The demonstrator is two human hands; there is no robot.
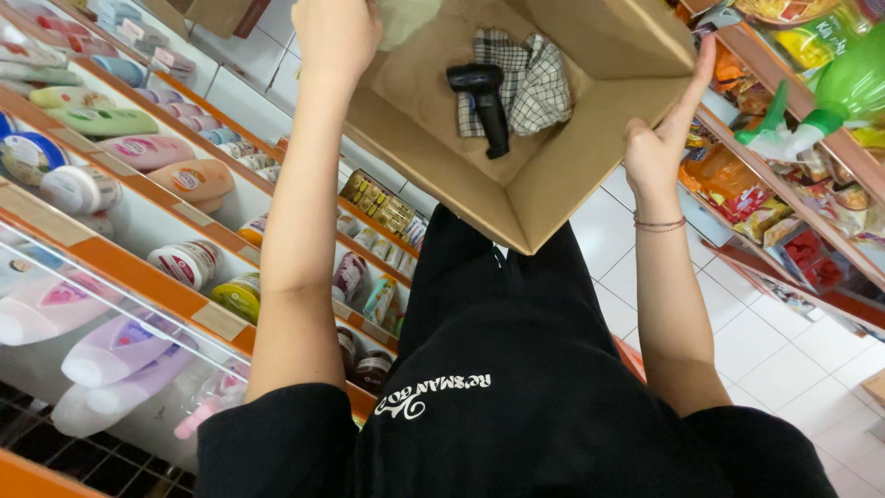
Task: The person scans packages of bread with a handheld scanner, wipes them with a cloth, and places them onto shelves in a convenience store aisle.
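Head view, looking down the person's own body in a shop aisle: both arms reach out to an open cardboard box [516,198] held above the white tiled floor [774,341]. Left hand [334,35] is closed on the box's near-left edge, its grip clamped on the cardboard wall together with a pale cloth-like item whose nature cannot be told. Right hand [662,138] presses against the box's right outer wall, fingers extended and apart, forefinger pointing along the rim; a thin bracelet [659,223] circles that wrist. Between the two hands, on the box floor, lies a black handheld barcode scanner [486,100], and touching it on the side nearer the right hand is a crumpled black-and-white checked cloth [537,81]. Beyond the left hand stand orange-edged shelves [120,263] carrying lotion bottles, tubes and jars. Beyond the right hand, a second shelf unit [811,138] holds coloured snack packets and a green spray bottle [834,97]. Black clothing fills the lower frame.
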